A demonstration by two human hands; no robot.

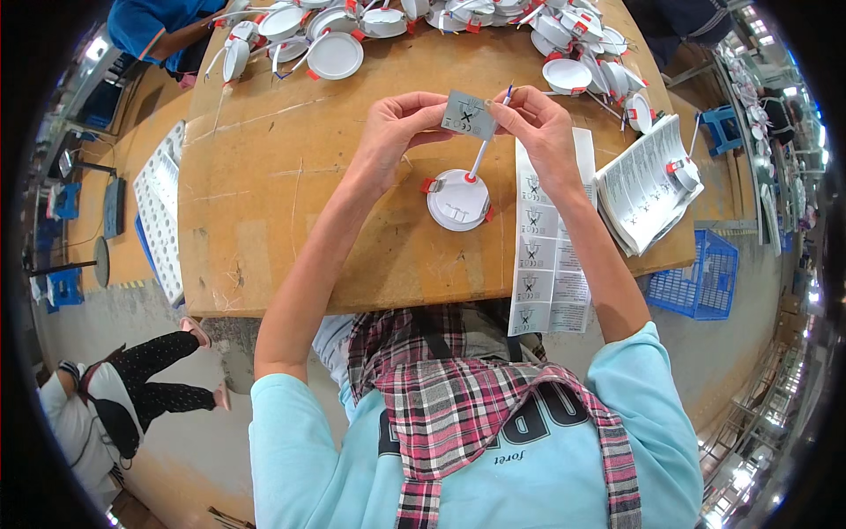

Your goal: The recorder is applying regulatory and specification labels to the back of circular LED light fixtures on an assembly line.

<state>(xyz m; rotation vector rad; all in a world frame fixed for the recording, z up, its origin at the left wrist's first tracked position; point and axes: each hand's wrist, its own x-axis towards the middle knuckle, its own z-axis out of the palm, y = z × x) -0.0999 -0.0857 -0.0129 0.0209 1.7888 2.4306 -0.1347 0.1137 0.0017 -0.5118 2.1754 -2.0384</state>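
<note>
Between my two hands is a small silver label [467, 115] with black printing, held above the table. My left hand [401, 128] pinches its left edge between thumb and fingers. The thumb and fingers of my right hand [539, 128] close on its right edge. Just below lies a round white downlight [456, 204], back side up, with red-tipped spring clips at its sides. Its white cable [479, 159] rises to my right hand, and the bare wire end shows above the fingers. Whether those fingers also grip the cable is hard to see.
A sheet of silver labels [552, 264] lies under my right forearm and overhangs the table's front edge. Right of it, a downlight [682, 174] rests on a paper stack [639, 189]. Many downlights [335, 55] are heaped at the far side. A blue crate [701, 278] stands right; people are nearby.
</note>
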